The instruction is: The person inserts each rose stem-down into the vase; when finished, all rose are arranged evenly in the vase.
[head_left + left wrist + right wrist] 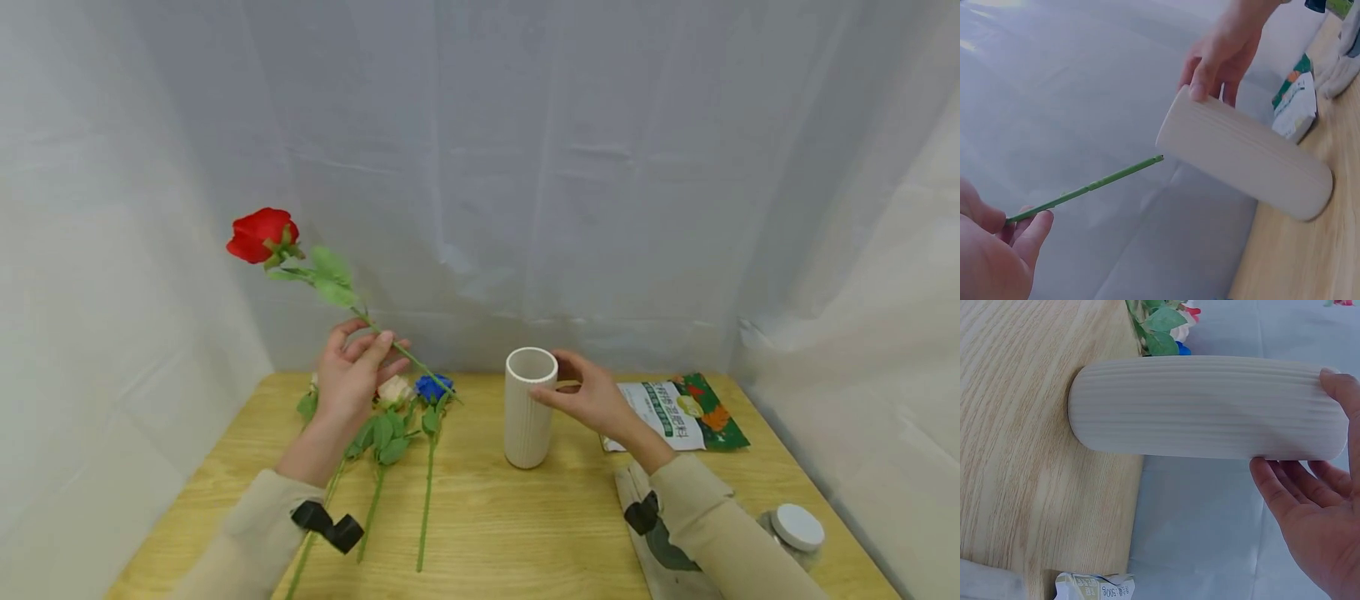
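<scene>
My left hand [357,367] pinches the green stem of a red rose [262,236], held slanted above the table with its bloom up to the left. In the left wrist view the cut end of the stem [1125,172] points at the rim of a white ribbed vase [1247,153]. The vase stands upright on the table. My right hand [588,398] grips it near the top, thumb on the front and fingers round the right side. Under the left forearm lie several more flowers, among them a blue rose [435,387] and a cream rose [395,392].
Behind the right hand a green and white packet [675,412] lies on the wooden table [517,533]. A pale glove [637,517] lies partly under the right sleeve, near a jar with a white lid [798,527]. White sheeting encloses the back and sides.
</scene>
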### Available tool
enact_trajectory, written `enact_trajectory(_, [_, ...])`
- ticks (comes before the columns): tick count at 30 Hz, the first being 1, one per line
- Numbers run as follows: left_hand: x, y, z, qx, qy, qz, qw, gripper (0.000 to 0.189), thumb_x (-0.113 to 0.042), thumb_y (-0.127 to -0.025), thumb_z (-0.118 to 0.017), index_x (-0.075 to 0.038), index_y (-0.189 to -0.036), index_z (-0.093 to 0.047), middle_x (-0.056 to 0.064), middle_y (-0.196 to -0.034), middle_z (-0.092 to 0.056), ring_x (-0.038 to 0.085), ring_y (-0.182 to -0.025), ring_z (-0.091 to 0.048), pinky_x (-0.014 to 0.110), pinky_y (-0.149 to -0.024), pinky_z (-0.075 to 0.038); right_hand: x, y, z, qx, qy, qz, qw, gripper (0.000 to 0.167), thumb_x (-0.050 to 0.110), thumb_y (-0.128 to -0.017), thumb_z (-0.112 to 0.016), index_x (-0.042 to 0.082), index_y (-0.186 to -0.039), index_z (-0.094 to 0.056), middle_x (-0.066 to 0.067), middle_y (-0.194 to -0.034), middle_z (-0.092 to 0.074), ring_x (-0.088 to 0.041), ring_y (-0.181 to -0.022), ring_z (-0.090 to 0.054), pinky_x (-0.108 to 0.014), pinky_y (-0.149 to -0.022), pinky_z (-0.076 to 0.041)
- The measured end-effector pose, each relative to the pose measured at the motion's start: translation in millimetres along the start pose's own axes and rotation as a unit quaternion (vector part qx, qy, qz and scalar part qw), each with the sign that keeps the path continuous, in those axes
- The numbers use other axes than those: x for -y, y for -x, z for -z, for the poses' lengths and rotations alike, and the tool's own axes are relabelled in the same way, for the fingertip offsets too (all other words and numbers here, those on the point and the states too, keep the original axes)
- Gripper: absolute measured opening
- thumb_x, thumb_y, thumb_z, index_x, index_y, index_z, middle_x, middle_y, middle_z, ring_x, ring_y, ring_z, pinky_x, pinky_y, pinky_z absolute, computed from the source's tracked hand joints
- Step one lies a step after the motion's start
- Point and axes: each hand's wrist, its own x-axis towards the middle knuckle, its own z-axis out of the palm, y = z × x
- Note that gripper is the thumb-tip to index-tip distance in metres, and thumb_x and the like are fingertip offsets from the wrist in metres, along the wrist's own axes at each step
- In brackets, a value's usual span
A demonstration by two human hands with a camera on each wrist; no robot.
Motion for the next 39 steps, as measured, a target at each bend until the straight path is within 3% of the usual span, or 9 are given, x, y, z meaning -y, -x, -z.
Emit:
enact_trajectory(4, [0.2,-1.4,-14.3,0.007,0.027,-0.006,0.9996,0.028,-0.005,-0.106,-0.061,-0.018,-0.126,-0.047,-0.006,-0.086,-0.070,0.014,-0.093,-0.078,0.031,-0.087,-0.065,-1,-0.6,0,0.000,0.007,-0.003,1.0000,0.065,0.037,-0.092,-0.084,0.015,-0.147,-0.058,-0.011,-0.137,-0.068,-0.032,-0.120,-0.070,-0.045,-0.096,-0.062])
enact_trajectory(15, [1.7,-9.5,-49.3,-0.010,0.083,-0.023,0.9962,0.030,-0.004,-0.104,-0.064,-0.010,-0.128,-0.047,-0.002,-0.083,-0.068,0.018,-0.090,-0.077,0.033,-0.084,-0.066,-1,1.7,1,0.004,0.007,-0.006,0.9999,0.065,0.038,-0.092,-0.084,0.016,-0.147,-0.057,-0.011,-0.138,-0.067,-0.032,-0.122,-0.069,-0.046,-0.095,-0.062])
enact_trajectory(21, [5.7,-13.8,-64.6,-0.030,0.080,-0.038,0.9956,0.035,-0.002,-0.102,-0.066,-0.004,-0.131,-0.047,-0.001,-0.082,-0.065,0.020,-0.088,-0.077,0.035,-0.080,-0.066,-1,1.3,2,0.008,0.008,-0.003,0.9999,0.065,0.039,-0.092,-0.083,0.017,-0.148,-0.057,-0.010,-0.139,-0.067,-0.032,-0.123,-0.068,-0.047,-0.095,-0.062])
enact_trajectory(25, [11.9,-17.0,-74.8,-0.044,0.079,-0.050,0.9946,0.030,0.001,-0.101,-0.066,-0.008,-0.126,-0.051,-0.002,-0.080,-0.062,0.017,-0.082,-0.077,0.032,-0.075,-0.066,-1,0.6,1,0.008,0.006,-0.003,0.9999,0.065,0.039,-0.092,-0.083,0.018,-0.147,-0.057,-0.010,-0.139,-0.067,-0.032,-0.123,-0.068,-0.047,-0.096,-0.062])
enact_trajectory(34, [26.7,-19.6,-85.9,-0.030,0.048,-0.059,0.9967,0.034,0.003,-0.101,-0.066,-0.004,-0.130,-0.049,0.001,-0.090,-0.056,0.016,-0.084,-0.077,0.036,-0.082,-0.066,-1,0.5,0,0.008,0.002,-0.002,1.0000,0.065,0.038,-0.093,-0.083,0.017,-0.148,-0.057,-0.011,-0.139,-0.067,-0.032,-0.123,-0.069,-0.046,-0.095,-0.062])
enact_trajectory(39, [31.9,-19.0,-91.0,-0.025,0.023,-0.062,0.9975,0.046,0.005,-0.099,-0.068,-0.002,-0.140,-0.048,-0.001,-0.084,-0.060,0.015,-0.081,-0.077,0.031,-0.078,-0.066,0,0.8,0,0.007,0.003,-0.002,1.0000,0.065,0.039,-0.093,-0.083,0.016,-0.148,-0.057,-0.011,-0.139,-0.067,-0.032,-0.122,-0.069,-0.047,-0.095,-0.062])
